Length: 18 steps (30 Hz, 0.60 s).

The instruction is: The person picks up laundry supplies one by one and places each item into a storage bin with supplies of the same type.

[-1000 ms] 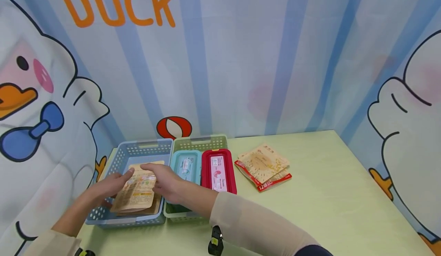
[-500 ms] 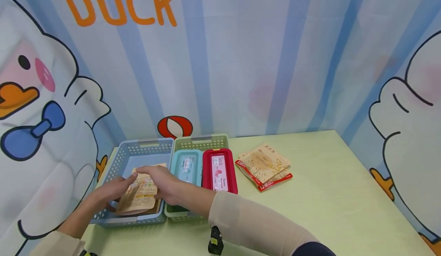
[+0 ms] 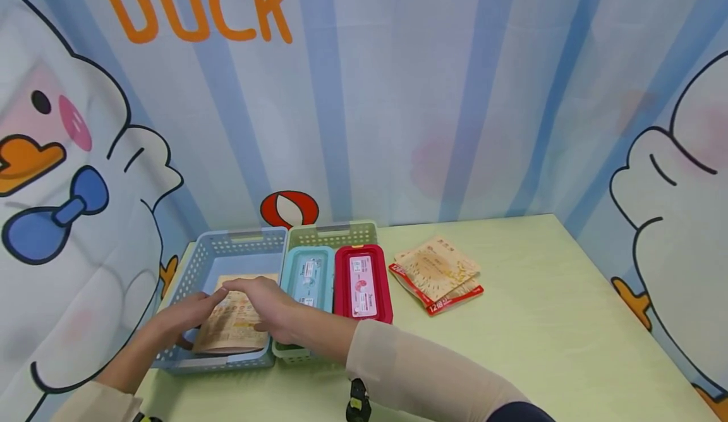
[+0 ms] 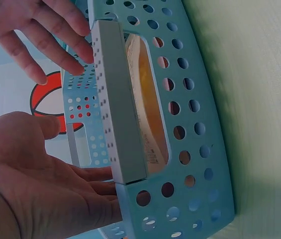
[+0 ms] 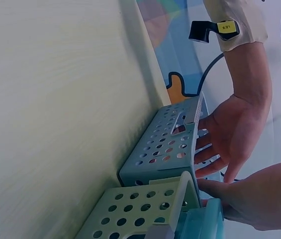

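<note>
Inside the blue perforated basket lies a tan paper packet, near its front end. Through the handle slot in the left wrist view, the packet's edge shows low in the basket. My left hand is over the basket's left side, fingers reaching down inside beside the packet. From the right, my right hand hangs above the packet, its thumb near the left thumb. In the left wrist view the right hand's fingers are spread and hold nothing. The left fingertips are partly hidden by the basket wall.
A green basket adjoins on the right, holding a teal lidded box and a red lidded box. More tan packets with red edges lie on the pale green table. A printed curtain stands behind.
The tan packet, held between both hands and tilted earlier, has sunk lower and lies flatter in the blue basket. Both hands have let go of it and stay over it.
</note>
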Available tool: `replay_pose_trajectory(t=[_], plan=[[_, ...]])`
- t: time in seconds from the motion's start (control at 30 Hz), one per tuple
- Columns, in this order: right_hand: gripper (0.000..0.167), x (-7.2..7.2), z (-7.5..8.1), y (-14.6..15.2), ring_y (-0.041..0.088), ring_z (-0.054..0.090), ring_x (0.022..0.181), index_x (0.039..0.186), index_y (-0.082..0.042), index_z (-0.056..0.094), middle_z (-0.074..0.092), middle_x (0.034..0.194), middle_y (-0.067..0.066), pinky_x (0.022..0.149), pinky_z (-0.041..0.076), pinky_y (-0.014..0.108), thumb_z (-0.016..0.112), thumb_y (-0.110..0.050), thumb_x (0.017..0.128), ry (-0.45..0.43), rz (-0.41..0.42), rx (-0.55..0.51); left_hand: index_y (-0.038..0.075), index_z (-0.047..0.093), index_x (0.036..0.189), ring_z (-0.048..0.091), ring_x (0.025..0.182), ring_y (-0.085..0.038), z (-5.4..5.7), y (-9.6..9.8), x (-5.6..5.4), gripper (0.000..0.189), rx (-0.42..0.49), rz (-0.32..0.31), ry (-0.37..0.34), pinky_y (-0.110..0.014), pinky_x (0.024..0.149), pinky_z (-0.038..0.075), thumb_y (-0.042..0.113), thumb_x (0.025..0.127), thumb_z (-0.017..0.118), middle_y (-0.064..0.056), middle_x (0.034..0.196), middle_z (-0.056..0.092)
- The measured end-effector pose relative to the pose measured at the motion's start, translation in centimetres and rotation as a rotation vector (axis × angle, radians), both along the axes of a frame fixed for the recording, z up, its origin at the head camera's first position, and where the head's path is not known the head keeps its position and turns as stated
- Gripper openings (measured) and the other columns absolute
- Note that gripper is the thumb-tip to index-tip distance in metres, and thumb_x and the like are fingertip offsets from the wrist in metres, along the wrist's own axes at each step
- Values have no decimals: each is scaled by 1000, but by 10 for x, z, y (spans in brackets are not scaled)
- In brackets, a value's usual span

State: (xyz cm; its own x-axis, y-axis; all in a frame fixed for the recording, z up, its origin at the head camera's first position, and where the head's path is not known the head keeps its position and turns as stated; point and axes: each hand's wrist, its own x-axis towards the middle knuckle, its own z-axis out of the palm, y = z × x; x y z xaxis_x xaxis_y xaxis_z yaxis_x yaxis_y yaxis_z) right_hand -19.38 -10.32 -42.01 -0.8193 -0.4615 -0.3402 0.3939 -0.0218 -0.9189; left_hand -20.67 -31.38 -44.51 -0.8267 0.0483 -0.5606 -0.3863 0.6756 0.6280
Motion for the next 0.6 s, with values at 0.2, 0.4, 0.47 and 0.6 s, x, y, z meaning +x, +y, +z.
replay_pose_trajectory(t=[0.2,0.4,0.47,0.6], plan=[[39,-1,2,3,49,28,154,136,-18,71,34,169,5,117,35,68,68,-38,102,-10,37,-37,-22,7,156,23,144,-67,1,1,0,109,-34,-14,7,-74,94,51,73,106,27,-49,156,12],[42,-5,6,12,51,27,153,135,-15,70,28,170,7,116,35,68,69,-39,102,-30,36,-57,-28,9,152,26,140,-70,9,6,1,105,-195,-114,141,-75,103,42,67,110,23,-53,157,8],[47,-8,9,17,50,28,153,140,-13,65,30,168,10,117,36,67,69,-39,102,-32,39,-67,-29,9,151,28,139,-71,12,10,1,103,-246,-146,202,-75,105,40,64,111,23,-54,156,9],[55,-14,16,29,47,32,153,148,-14,57,35,165,15,118,37,64,69,-41,102,-16,86,-76,-28,9,153,28,140,-70,19,16,0,101,-271,-184,305,-76,105,40,62,112,30,-53,157,14]])
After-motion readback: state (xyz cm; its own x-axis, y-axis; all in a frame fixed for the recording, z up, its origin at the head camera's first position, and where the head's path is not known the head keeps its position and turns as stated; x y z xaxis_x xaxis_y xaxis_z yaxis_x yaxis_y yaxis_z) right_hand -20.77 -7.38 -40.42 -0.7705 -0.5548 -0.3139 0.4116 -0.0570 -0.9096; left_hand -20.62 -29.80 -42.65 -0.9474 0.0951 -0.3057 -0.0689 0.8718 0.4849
